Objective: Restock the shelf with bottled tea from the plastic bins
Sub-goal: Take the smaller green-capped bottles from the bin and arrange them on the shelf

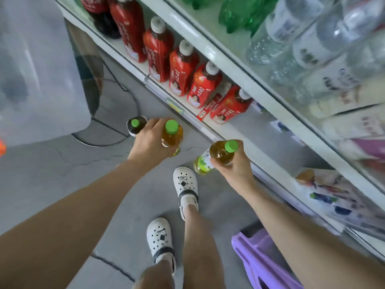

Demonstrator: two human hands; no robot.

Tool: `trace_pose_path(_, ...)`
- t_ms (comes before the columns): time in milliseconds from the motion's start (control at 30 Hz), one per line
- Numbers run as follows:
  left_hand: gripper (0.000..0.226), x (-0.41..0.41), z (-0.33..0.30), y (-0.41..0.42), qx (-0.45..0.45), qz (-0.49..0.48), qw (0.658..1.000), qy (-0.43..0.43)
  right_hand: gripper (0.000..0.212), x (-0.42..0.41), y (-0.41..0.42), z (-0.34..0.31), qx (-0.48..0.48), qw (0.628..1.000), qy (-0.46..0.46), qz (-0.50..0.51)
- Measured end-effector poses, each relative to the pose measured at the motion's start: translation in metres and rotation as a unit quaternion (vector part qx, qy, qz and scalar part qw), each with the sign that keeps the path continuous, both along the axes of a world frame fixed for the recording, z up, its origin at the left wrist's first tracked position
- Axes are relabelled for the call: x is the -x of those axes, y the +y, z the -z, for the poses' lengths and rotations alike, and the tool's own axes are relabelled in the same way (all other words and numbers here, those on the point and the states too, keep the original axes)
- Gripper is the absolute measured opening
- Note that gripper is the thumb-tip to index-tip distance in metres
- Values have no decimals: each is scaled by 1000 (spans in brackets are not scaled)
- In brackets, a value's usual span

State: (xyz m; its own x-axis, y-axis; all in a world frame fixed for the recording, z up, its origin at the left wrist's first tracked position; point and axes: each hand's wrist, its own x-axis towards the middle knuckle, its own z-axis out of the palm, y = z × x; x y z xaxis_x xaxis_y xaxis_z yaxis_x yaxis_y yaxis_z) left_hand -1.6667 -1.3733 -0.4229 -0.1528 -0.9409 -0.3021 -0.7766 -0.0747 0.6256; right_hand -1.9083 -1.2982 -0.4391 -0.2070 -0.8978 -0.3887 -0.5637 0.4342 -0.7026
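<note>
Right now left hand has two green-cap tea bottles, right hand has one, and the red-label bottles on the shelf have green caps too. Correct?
Not quite. The head view shows the red-label bottles on the shelf with white caps. The rest holds: the left hand holds two green-cap tea bottles, and the right hand one.

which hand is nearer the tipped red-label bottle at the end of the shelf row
Right. The right hand, gripping a green-capped tea bottle, is just below the tipped red-label bottle by the shelf edge. The left hand, holding two bottles, is farther out over the floor.
</note>
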Motion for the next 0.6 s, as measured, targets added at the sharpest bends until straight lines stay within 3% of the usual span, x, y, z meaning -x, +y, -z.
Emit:
trace_pose_path(400,73,26,-290,66,90,159,983,6,57,30,106,-272,83,993,-10,83)
trace_pose_path(600,70,75,-405,95,145,246,956,65,49,75,167,-392,163,974,9,156)
